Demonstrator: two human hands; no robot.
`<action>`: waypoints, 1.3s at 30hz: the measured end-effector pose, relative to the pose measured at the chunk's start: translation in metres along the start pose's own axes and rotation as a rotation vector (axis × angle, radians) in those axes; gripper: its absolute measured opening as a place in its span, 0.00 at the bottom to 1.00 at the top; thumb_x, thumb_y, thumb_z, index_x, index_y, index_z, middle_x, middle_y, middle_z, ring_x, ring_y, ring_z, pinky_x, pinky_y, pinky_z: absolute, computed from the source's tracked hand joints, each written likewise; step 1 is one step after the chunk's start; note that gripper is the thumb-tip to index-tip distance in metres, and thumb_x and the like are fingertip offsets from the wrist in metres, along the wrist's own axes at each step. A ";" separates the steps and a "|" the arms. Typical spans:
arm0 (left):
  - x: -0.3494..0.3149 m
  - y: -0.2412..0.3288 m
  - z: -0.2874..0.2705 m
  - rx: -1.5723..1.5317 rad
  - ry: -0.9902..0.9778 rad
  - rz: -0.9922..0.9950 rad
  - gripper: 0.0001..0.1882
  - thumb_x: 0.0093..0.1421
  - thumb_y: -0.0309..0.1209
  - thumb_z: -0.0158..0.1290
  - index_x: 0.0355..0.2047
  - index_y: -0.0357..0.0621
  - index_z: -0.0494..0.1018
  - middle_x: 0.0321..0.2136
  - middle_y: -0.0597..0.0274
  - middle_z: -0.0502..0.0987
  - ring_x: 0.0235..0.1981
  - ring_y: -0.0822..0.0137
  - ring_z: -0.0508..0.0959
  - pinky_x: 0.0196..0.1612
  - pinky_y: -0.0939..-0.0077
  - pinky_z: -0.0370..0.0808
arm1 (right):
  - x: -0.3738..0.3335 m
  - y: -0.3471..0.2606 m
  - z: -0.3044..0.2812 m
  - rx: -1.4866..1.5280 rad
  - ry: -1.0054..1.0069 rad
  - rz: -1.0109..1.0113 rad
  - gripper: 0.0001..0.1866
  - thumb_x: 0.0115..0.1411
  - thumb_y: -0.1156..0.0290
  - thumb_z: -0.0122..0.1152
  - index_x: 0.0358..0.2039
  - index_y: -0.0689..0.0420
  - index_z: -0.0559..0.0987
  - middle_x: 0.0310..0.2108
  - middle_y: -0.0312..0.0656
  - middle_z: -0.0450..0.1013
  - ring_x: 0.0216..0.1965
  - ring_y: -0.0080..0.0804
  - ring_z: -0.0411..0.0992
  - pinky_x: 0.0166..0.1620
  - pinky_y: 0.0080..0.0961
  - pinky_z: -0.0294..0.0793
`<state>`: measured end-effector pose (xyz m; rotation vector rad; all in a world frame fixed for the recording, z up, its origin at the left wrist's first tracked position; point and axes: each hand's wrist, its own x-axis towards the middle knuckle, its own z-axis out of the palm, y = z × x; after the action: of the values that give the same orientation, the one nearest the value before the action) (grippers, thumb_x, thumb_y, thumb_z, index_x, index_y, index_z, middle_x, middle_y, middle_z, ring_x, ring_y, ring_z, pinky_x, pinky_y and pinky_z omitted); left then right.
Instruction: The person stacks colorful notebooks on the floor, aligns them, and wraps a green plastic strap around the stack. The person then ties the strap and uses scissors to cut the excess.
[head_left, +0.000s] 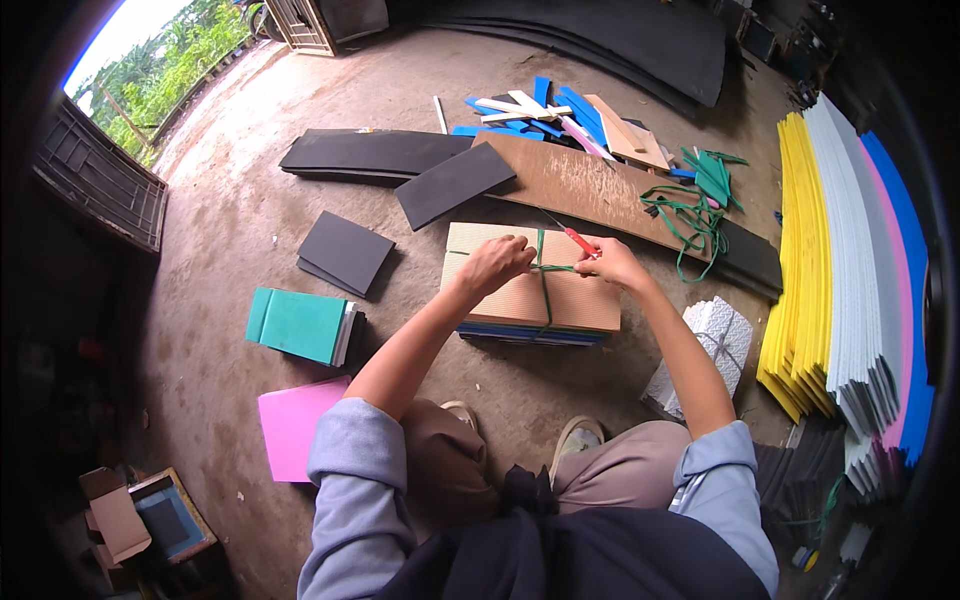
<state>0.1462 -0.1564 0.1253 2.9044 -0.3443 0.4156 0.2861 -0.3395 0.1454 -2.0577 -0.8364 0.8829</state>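
A stack of foam sheets point(475, 310) sits on the floor before my feet, beige ribbed sheets above, blue and dark ones below. Green string point(546, 292) wraps around it both ways and crosses on top. My left hand point(500, 262) is closed on the string near the crossing, fingertips pinched together. On the other side, my right hand point(612, 264) grips a red-handled knife point(578, 240), its thin blade pointing up and left, away from me. That hand's fingers also pinch a string end, drawn out from the crossing. The knot itself is partly hidden by my left fingers.
Beyond the stack lie a brown board point(560, 185), dark sheets point(455, 185), coloured offcuts point(540, 112) and tangled green string point(690, 222). Left are green blocks point(300, 322) and pink sheets point(297, 425). Right stand a tied white bundle point(715, 345) and tall yellow sheets point(800, 260).
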 end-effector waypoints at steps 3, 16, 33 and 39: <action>-0.004 0.004 -0.004 0.028 0.088 -0.026 0.06 0.48 0.29 0.51 0.22 0.39 0.69 0.25 0.57 0.68 0.30 0.59 0.71 0.34 0.67 0.70 | -0.008 0.007 0.000 0.198 -0.085 0.161 0.09 0.47 0.70 0.63 0.26 0.60 0.73 0.18 0.35 0.70 0.13 0.13 0.59 0.14 0.12 0.54; 0.000 0.029 -0.003 -0.873 -0.213 -0.905 0.17 0.56 0.41 0.49 0.23 0.40 0.78 0.18 0.61 0.76 0.19 0.74 0.75 0.25 0.78 0.70 | -0.045 -0.020 0.078 0.867 -0.103 0.150 0.08 0.57 0.69 0.52 0.35 0.60 0.69 0.25 0.35 0.67 0.20 0.14 0.61 0.17 0.10 0.58; -0.044 0.033 0.000 -0.678 0.057 -0.697 0.16 0.60 0.37 0.40 0.24 0.39 0.70 0.13 0.57 0.66 0.16 0.67 0.66 0.24 0.71 0.64 | -0.083 -0.007 0.090 -0.351 0.150 -0.218 0.12 0.62 0.64 0.38 0.37 0.61 0.61 0.13 0.55 0.67 0.18 0.54 0.69 0.22 0.46 0.66; -0.046 0.035 -0.005 -0.727 0.078 -0.710 0.16 0.60 0.37 0.41 0.23 0.39 0.70 0.13 0.58 0.64 0.16 0.70 0.64 0.23 0.73 0.62 | -0.077 -0.007 0.100 -0.526 0.143 -0.195 0.12 0.61 0.65 0.40 0.34 0.62 0.61 0.11 0.51 0.67 0.16 0.51 0.70 0.18 0.41 0.69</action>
<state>0.0937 -0.1793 0.1216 2.0938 0.4554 0.2114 0.1631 -0.3591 0.1261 -2.3919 -1.2643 0.4283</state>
